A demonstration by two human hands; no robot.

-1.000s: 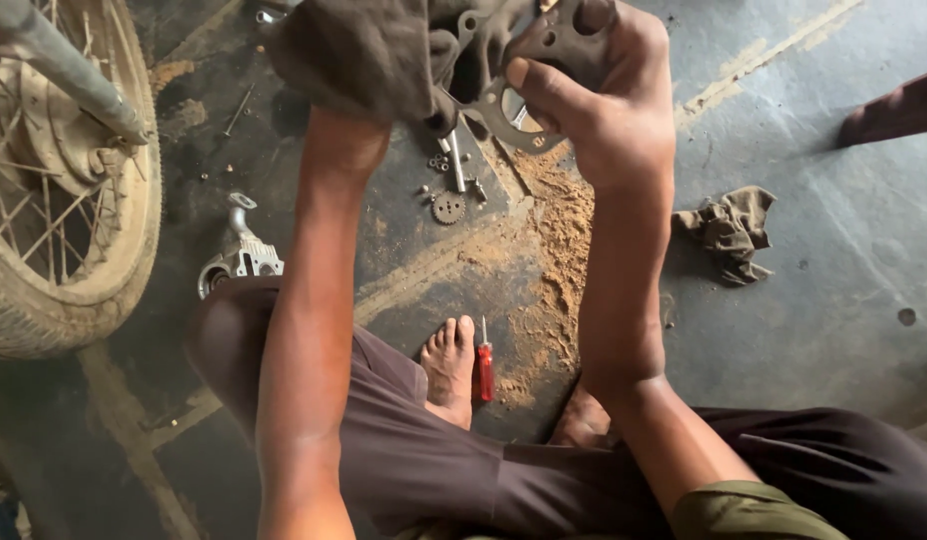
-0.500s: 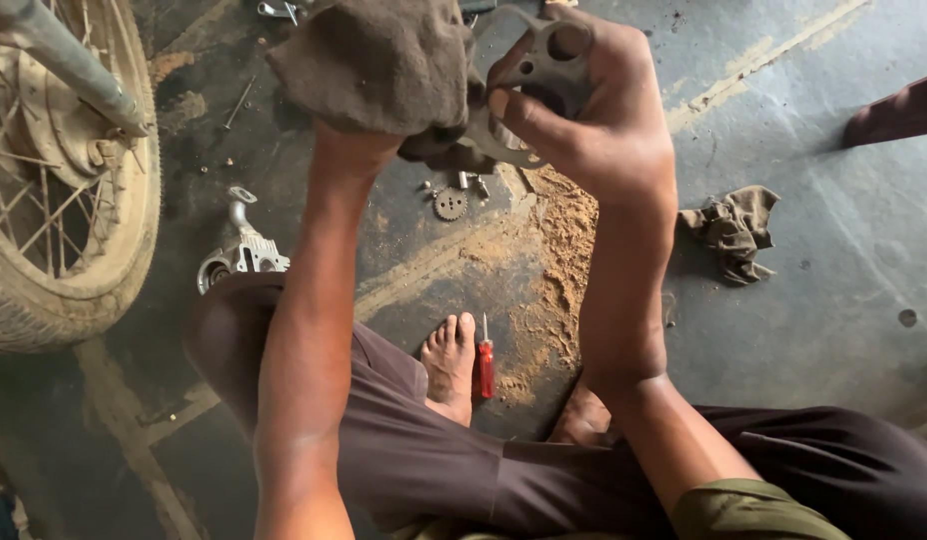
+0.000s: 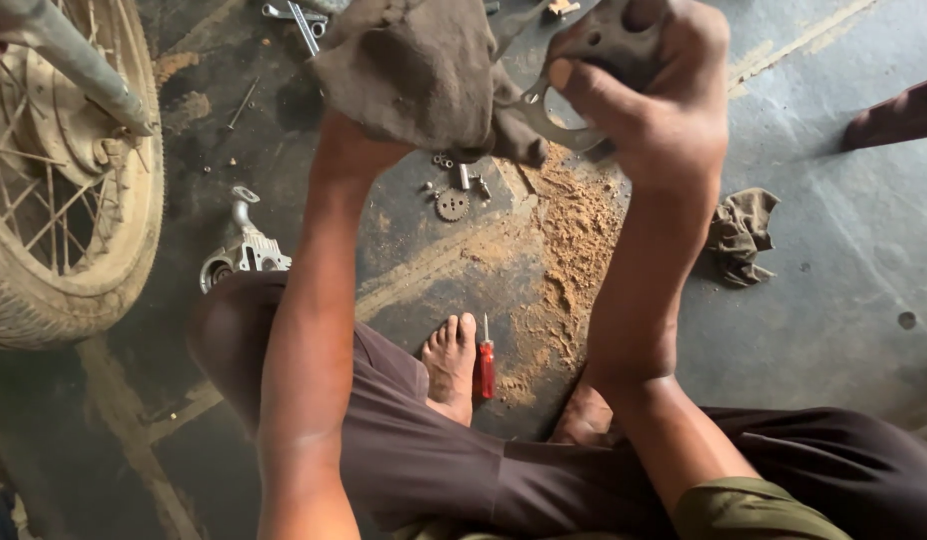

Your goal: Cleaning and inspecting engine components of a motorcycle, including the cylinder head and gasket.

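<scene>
Pretty soft, even daylight here, brighter on the grey floor (image 3: 834,300) at right and dimmer toward the left around the wheel (image 3: 74,200). No hard shadows, no glare. The raised cloth (image 3: 414,70) and metal part (image 3: 584,60) near the lens look slightly soft; edges bend a bit from the wide lens.

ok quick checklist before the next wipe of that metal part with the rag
1. Right hand grips the metal part: ok.
2. Left hand holds the brown rag, which hides that hand: ok.
3. Rag touching the part: ok.
4. Small gear and bolts apart from the sawdust: ok.
5. Red screwdriver clear of the bare foot: not ok, right beside it.
6. Part's inner face clean: cannot tell.
</scene>
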